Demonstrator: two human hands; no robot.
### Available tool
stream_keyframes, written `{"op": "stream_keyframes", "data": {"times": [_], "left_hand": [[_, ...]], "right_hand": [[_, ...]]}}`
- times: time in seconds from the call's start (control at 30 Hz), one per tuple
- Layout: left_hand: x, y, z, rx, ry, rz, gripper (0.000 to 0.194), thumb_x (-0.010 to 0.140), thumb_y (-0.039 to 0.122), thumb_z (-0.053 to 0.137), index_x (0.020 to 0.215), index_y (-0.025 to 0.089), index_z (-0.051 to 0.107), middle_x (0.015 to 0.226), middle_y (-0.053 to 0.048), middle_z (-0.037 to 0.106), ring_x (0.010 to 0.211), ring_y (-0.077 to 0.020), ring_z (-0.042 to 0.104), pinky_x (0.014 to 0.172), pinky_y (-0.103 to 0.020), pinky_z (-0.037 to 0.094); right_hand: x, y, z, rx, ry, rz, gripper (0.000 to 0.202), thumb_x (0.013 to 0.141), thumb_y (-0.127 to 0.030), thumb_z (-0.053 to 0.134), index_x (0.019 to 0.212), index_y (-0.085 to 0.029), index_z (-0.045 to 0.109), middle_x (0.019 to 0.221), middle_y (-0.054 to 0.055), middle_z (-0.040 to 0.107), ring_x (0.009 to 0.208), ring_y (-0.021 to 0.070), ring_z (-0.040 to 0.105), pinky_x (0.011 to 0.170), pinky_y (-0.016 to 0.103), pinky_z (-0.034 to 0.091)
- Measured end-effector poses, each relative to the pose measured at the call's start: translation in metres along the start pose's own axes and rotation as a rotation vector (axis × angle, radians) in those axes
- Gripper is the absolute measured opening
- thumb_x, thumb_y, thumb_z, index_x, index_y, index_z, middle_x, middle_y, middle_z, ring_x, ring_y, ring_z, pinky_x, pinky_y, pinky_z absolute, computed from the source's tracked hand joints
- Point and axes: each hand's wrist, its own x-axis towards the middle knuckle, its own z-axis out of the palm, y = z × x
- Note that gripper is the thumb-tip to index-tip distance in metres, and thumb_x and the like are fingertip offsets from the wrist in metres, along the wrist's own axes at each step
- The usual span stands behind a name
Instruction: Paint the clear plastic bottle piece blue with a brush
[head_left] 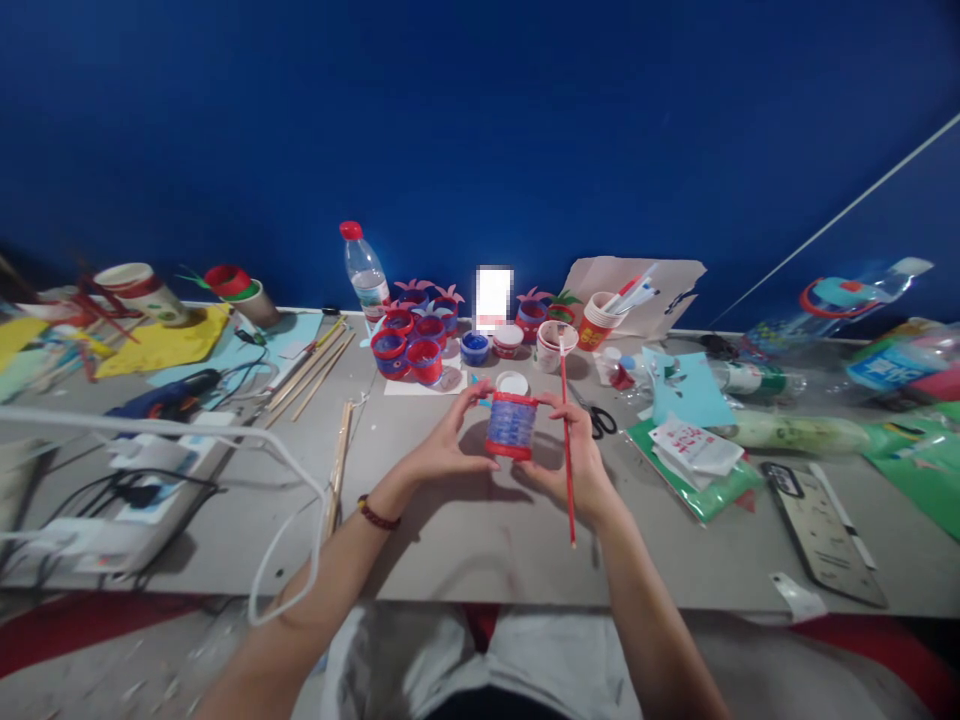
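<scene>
Between my two hands is a small painted cup (511, 425), purple-blue and ridged round its middle with red bands at both ends. My left hand (450, 440) curves round its left side, fingers above and thumb below. On the other side, my right hand (581, 460) steadies the cup with thumb and index finger. A red paintbrush (569, 490) is also tucked in the right hand, its handle pointing down towards me and its bristle end by a white paint-smeared cup (551, 345). Just behind the painted cup lies a white round lid (513, 383).
Several painted cups (424, 360) stand at the back beside a water bottle (367, 275). Nearby are a blue paint jar (474, 347) and black scissors (602, 422). A power strip (161, 500) and white cable (296, 450) occupy the left; a phone (814, 530) lies right.
</scene>
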Motion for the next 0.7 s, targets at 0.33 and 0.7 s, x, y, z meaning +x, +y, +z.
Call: {"op": "stream_keyframes", "data": {"times": [0.33, 0.7], "left_hand": [[0.001, 0.020, 0.005, 0.215, -0.083, 0.009, 0.094, 0.058, 0.031, 0.092, 0.142, 0.029, 0.050, 0.150, -0.012, 0.045, 0.144, -0.0379, 0.037, 0.122, -0.053, 0.025], [0.003, 0.017, 0.003, 0.318, 0.009, 0.031, 0.075, 0.064, 0.035, 0.089, 0.132, 0.028, 0.057, 0.137, -0.011, 0.052, 0.132, -0.0339, 0.047, 0.116, -0.049, 0.035]], "right_hand": [[0.001, 0.001, -0.005, 0.006, -0.130, 0.056, 0.062, 0.073, -0.031, 0.082, 0.119, -0.031, 0.040, 0.138, 0.012, 0.053, 0.133, 0.0321, 0.050, 0.108, 0.058, 0.042], [0.004, -0.001, -0.007, 0.032, -0.048, 0.037, 0.051, 0.082, -0.039, 0.075, 0.125, -0.029, 0.049, 0.142, 0.013, 0.056, 0.134, 0.0303, 0.053, 0.108, 0.055, 0.045]]}}
